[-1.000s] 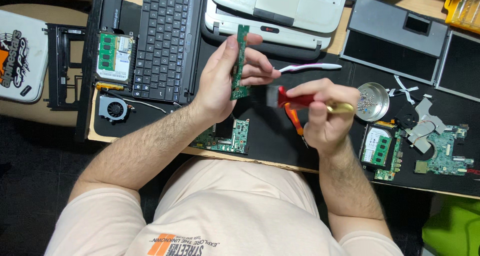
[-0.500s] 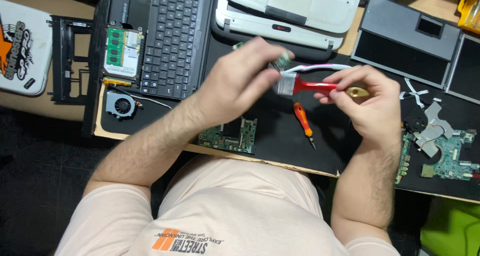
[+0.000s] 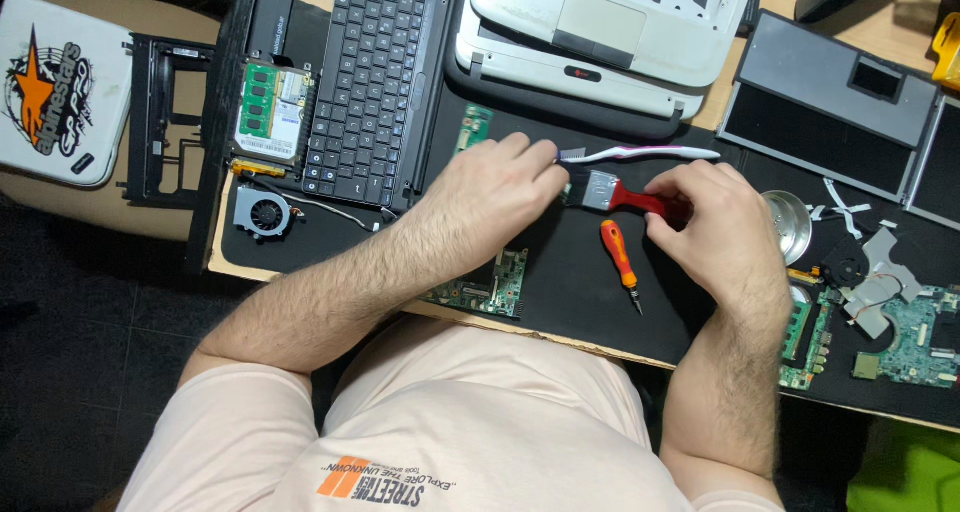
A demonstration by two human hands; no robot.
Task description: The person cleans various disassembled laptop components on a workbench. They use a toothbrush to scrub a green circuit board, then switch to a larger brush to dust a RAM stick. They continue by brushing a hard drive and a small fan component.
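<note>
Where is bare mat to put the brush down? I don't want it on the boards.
Bare black mat lies between the green board and orange screwdriver. Right of the round tin it is crowded with boards and a fan.

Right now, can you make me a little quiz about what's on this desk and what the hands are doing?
1. True or false: the right hand holds a paintbrush by its red handle.
2. What lies on the black mat just below the brush? A) orange screwdriver B) scissors C) pencil
3. Fill in: the left hand's fingers meet the brush at its ____ end.

Key: 1 true. 2 A, the orange screwdriver. 3 bristle.
</note>
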